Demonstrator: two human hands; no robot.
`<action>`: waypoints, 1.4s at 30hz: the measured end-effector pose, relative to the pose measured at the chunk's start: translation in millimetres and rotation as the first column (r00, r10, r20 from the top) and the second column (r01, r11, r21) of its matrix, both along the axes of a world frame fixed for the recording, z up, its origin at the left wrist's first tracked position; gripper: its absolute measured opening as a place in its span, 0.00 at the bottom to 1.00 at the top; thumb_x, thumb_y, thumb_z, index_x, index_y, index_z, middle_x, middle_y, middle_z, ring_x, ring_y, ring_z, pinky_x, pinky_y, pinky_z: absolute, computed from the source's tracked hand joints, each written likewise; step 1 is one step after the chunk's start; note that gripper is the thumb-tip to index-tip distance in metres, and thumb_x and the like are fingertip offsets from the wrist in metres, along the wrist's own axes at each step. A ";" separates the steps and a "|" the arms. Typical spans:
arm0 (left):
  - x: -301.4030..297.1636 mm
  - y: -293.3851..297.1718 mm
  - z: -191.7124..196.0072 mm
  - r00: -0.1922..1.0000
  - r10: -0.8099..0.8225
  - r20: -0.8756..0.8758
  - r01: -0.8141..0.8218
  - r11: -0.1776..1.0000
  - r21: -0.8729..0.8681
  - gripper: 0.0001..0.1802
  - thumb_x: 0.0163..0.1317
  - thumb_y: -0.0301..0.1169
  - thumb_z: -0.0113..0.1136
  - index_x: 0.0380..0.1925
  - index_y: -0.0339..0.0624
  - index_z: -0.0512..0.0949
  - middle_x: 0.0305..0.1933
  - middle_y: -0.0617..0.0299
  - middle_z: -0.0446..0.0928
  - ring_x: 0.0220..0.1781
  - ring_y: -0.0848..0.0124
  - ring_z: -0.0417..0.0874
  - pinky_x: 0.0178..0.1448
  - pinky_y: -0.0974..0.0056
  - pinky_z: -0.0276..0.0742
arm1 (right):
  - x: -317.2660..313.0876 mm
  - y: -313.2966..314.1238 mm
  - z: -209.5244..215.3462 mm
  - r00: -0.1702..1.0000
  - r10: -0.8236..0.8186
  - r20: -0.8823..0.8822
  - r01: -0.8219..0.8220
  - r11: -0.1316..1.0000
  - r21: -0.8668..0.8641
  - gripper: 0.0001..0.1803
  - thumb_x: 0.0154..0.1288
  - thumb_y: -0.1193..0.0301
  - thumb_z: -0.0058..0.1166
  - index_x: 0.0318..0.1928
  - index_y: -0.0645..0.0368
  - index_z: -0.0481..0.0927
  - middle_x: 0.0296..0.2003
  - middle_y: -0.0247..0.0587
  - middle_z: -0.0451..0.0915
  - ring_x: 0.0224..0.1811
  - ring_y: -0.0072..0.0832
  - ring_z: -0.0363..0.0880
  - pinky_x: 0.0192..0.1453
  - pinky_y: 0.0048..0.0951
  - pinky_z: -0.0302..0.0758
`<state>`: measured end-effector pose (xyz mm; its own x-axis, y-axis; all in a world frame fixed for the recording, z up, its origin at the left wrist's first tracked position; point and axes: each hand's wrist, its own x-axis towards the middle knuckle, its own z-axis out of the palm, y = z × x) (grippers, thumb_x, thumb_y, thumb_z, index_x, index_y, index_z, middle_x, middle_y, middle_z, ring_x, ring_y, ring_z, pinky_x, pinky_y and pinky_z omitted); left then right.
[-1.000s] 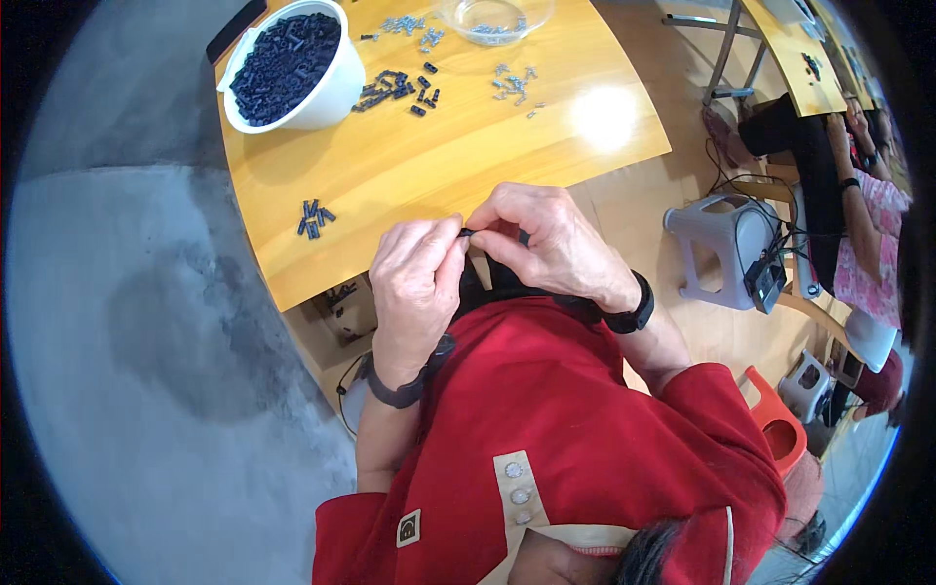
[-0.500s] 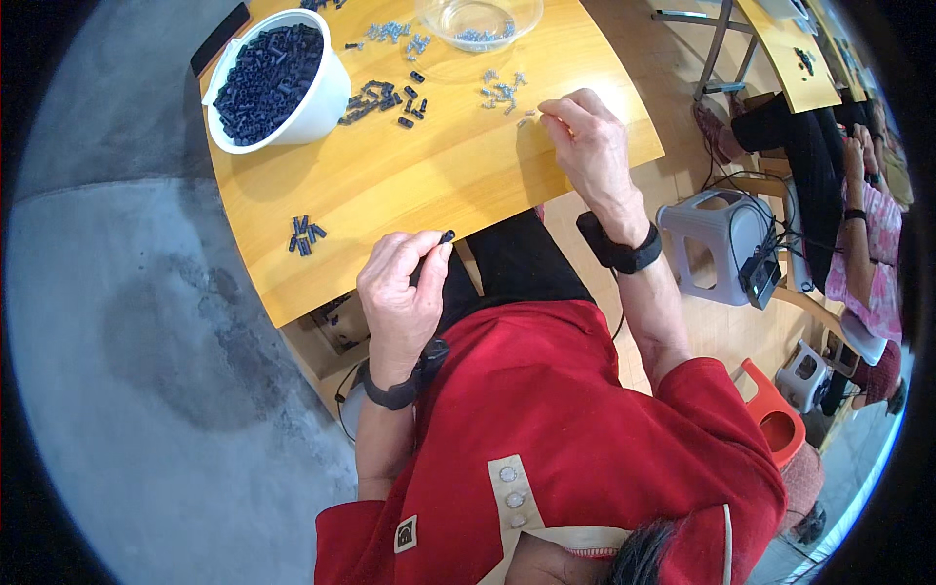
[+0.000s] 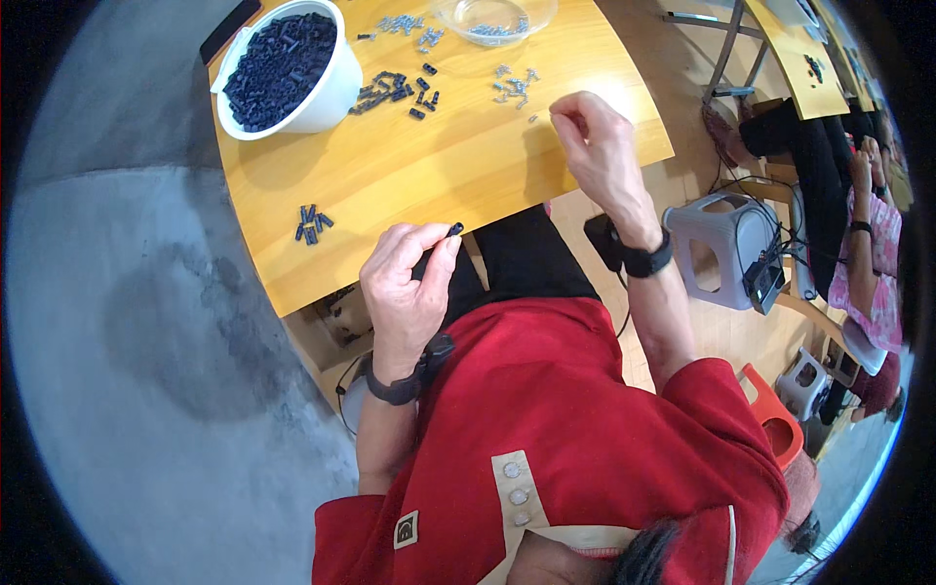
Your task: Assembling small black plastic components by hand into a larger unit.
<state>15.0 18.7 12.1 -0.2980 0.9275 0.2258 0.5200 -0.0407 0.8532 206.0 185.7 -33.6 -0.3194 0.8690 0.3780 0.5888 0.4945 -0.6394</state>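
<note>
My left hand [image 3: 405,288] is closed just off the table's near edge. A small black plastic tube-like piece [image 3: 455,230] is pinched between its thumb and index finger. Over the table's right part, my right hand [image 3: 600,146] has its fingertips pressed together; whatever they hold is too small or hidden to tell. Beside those fingertips lies a single small metal piece [image 3: 532,119], with a loose cluster of silver metal pieces [image 3: 513,88] a little farther off. On the table's left side sits a small group of black pieces [image 3: 312,224].
A white bucket [image 3: 343,90] full of black pieces stands at the far left of the wooden table [image 3: 419,166]. More black pieces [image 3: 395,90] lie beside it. A clear bowl [image 3: 541,21] with metal pieces is at the back. Stools [image 3: 717,249] and a seated person are at right.
My right hand has drawn slightly right, away from the metal pieces, its fingertips curled in more. The left hand still pinches the black piece, now tilted a little differently. The whole view has shifted slightly.
</note>
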 end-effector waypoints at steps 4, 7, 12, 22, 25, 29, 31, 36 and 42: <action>1.8 -1.5 2.8 0.998 0.013 0.061 -0.017 0.998 0.056 0.05 0.56 0.18 0.66 0.33 0.33 0.82 0.27 0.58 0.79 0.28 0.69 0.79 0.34 0.67 0.74 | -4.2 -40.3 29.9 0.941 0.086 -0.327 -0.225 0.880 -0.419 0.07 0.67 0.79 0.52 0.44 0.62 0.80 0.32 0.39 0.81 0.31 0.28 0.80 0.38 0.28 0.77; 3.2 -3.7 7.7 0.996 0.015 0.093 -0.019 0.998 0.051 0.05 0.56 0.18 0.66 0.33 0.33 0.82 0.27 0.58 0.79 0.27 0.70 0.79 0.34 0.68 0.74 | -13.3 -62.4 35.8 0.880 0.180 -0.440 -0.398 0.784 -0.476 0.06 0.69 0.78 0.53 0.44 0.64 0.80 0.32 0.36 0.83 0.32 0.21 0.81 0.38 0.24 0.79; 1.5 -12.1 10.8 0.998 0.043 0.046 -0.047 0.995 0.092 0.06 0.54 0.19 0.67 0.33 0.35 0.82 0.27 0.59 0.79 0.28 0.68 0.78 0.34 0.66 0.73 | -26.1 -84.3 38.1 0.563 -0.138 -0.815 -0.701 0.443 -0.559 0.04 0.66 0.79 0.59 0.41 0.65 0.82 0.36 0.40 0.84 0.34 0.23 0.84 0.40 0.24 0.84; 0.8 -18.7 20.5 0.999 0.027 -0.023 -0.024 0.991 0.130 0.06 0.53 0.20 0.67 0.31 0.37 0.82 0.24 0.59 0.76 0.26 0.64 0.75 0.33 0.61 0.71 | -37.3 -92.3 34.5 0.485 -0.007 -0.874 -0.783 0.442 -0.438 0.05 0.62 0.77 0.65 0.39 0.61 0.85 0.35 0.33 0.82 0.38 0.18 0.80 0.43 0.20 0.79; -1.5 -19.8 23.3 0.994 0.002 -0.106 0.007 0.996 0.084 0.05 0.55 0.20 0.67 0.33 0.35 0.82 0.30 0.57 0.80 0.30 0.68 0.80 0.35 0.66 0.74 | -37.4 -92.9 35.6 0.508 0.014 -0.861 -0.763 0.471 -0.442 0.05 0.61 0.78 0.66 0.38 0.61 0.85 0.35 0.33 0.82 0.38 0.17 0.79 0.43 0.20 0.78; -2.5 -16.7 27.1 0.954 -0.027 -0.299 0.080 0.983 0.164 0.06 0.52 0.20 0.67 0.30 0.36 0.81 0.28 0.56 0.78 0.30 0.60 0.79 0.37 0.60 0.74 | -32.9 -87.7 44.3 0.627 0.198 -0.753 -0.697 0.575 -0.429 0.04 0.60 0.78 0.66 0.36 0.62 0.85 0.35 0.33 0.82 0.38 0.17 0.79 0.42 0.19 0.77; -3.8 -16.6 26.5 0.942 -0.040 -0.332 0.101 0.981 0.168 0.07 0.50 0.20 0.67 0.30 0.36 0.81 0.28 0.55 0.77 0.31 0.58 0.78 0.38 0.59 0.74 | -32.2 -80.8 47.7 0.631 0.306 -0.713 -0.731 0.544 -0.413 0.05 0.59 0.78 0.67 0.35 0.61 0.84 0.33 0.32 0.82 0.36 0.16 0.79 0.40 0.18 0.77; -7.4 -15.9 22.4 0.931 -0.135 -0.338 0.211 0.957 0.198 0.08 0.49 0.18 0.67 0.31 0.36 0.81 0.28 0.56 0.78 0.31 0.59 0.79 0.37 0.59 0.73 | -34.8 -67.4 31.8 0.542 0.014 -0.840 -0.840 0.027 -0.541 0.07 0.58 0.76 0.69 0.35 0.60 0.82 0.29 0.32 0.82 0.29 0.18 0.80 0.34 0.19 0.77; -15.1 -19.8 9.3 0.983 -0.054 -0.175 0.080 0.986 0.148 0.07 0.53 0.18 0.66 0.33 0.34 0.81 0.30 0.57 0.78 0.30 0.65 0.79 0.37 0.64 0.73 | -53.2 -59.5 21.3 0.534 -0.003 -0.846 -0.842 -0.090 -0.531 0.08 0.61 0.70 0.68 0.36 0.58 0.81 0.28 0.31 0.82 0.28 0.17 0.79 0.32 0.19 0.76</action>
<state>0.0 -1.2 21.5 -0.1814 0.8943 0.4090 0.6482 -0.2040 0.7336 152.9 126.2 -12.4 -0.9307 0.2989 -0.2108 -0.0546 -0.6834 -0.7280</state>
